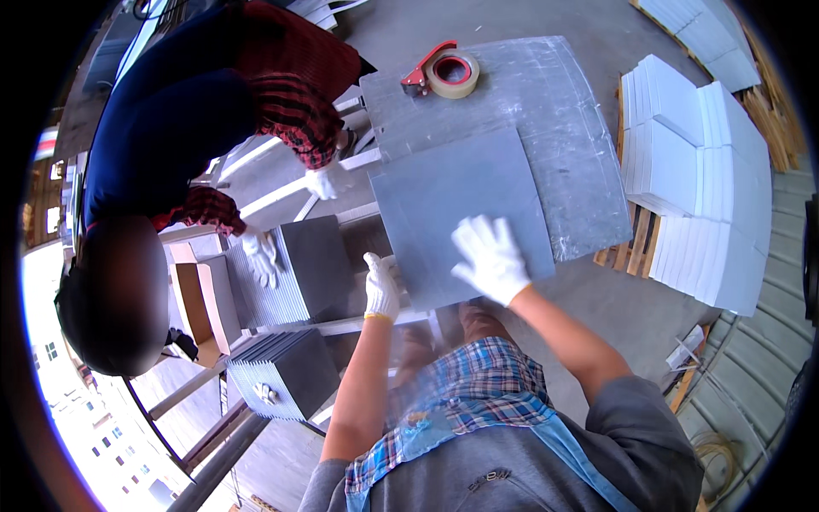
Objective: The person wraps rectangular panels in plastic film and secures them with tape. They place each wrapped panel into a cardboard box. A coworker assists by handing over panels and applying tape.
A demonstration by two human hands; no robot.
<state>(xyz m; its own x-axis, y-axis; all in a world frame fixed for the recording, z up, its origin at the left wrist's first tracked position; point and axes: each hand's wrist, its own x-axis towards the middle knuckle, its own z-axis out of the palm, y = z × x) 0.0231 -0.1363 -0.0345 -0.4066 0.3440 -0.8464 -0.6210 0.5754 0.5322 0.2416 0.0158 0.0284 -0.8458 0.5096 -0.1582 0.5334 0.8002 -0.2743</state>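
Note:
A large grey square tile lies on a scuffed grey table top. My right hand, in a white glove, rests flat on the tile's near part with fingers spread. My left hand, also gloved, grips the tile's near left edge. Both forearms come up from the lower edge over my plaid shirt and blue apron.
A red tape dispenser with a tape roll sits at the table's far side. Another person in white gloves leans over stacks of grey tiles on a metal frame at left. White boxes are piled on a pallet at right.

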